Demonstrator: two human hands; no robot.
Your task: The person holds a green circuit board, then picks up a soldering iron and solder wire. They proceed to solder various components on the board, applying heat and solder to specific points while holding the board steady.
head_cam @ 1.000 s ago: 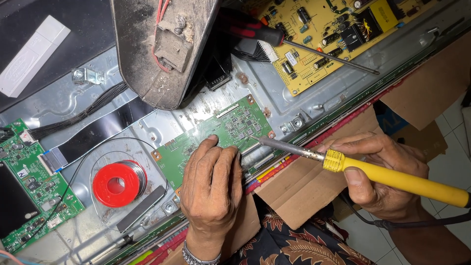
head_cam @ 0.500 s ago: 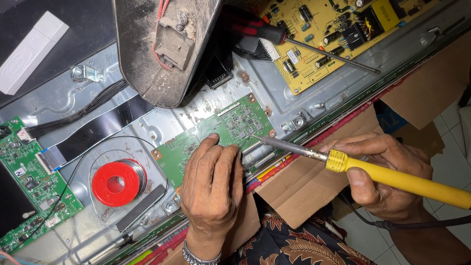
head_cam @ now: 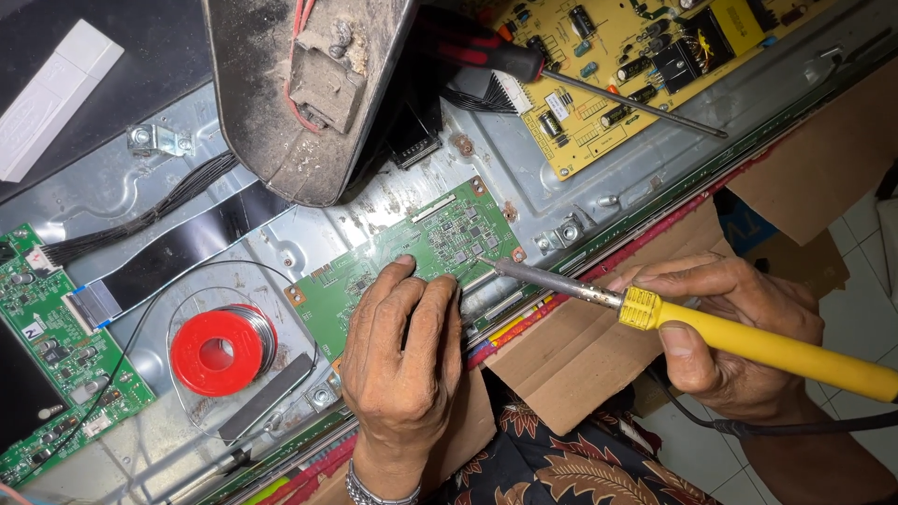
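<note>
Yellow-handled soldering iron (head_cam: 748,341) sits gripped in my right hand (head_cam: 725,351), fingers closed around the handle, its metal tip touching the lower right edge of the small green circuit board (head_cam: 416,252). My left hand (head_cam: 402,360) lies flat on that board, fingers pressed together and bent, holding nothing. I see the board on the grey metal chassis (head_cam: 561,192). A red solder spool (head_cam: 220,351) lies just left of my left hand. A white rectangular label (head_cam: 561,105) sits on the yellow circuit board (head_cam: 645,65) at top right, beside a red-handled screwdriver (head_cam: 561,79). Brown cardboard (head_cam: 580,360) lies under my right hand. A white rectangular block (head_cam: 51,93) rests top left.
</note>
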